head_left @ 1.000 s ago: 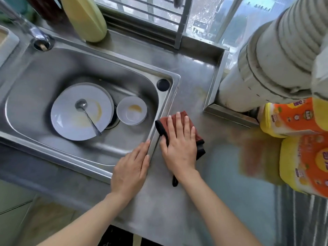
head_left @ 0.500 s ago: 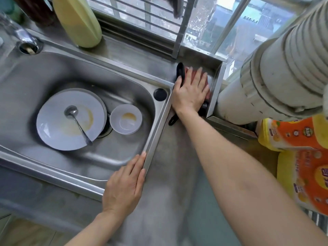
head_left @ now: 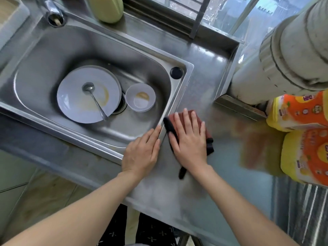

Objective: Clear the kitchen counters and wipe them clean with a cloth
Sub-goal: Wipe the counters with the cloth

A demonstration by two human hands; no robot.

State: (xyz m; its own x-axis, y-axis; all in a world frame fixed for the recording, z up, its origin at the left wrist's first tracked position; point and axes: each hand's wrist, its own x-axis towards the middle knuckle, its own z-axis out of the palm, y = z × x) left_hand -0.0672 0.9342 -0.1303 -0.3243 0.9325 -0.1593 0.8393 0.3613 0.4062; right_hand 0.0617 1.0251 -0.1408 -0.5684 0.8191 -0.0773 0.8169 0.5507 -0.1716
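Note:
A reddish-brown cloth with black edging lies on the steel counter just right of the sink's rim. My right hand presses flat on the cloth with straight, spread fingers and covers most of it. A black strip of the cloth pokes out below my wrist. My left hand rests flat on the sink's right rim, fingers straight, holding nothing.
The steel sink holds a white plate with a spoon and a small white bowl. Orange-yellow packs stand at the right, a ribbed white duct behind them. A yellow-green bottle and tap sit at the back.
My right hand has drawn the cloth back from the far corner by the window to the counter beside the sink's near right rim. My left hand stays on the rim.

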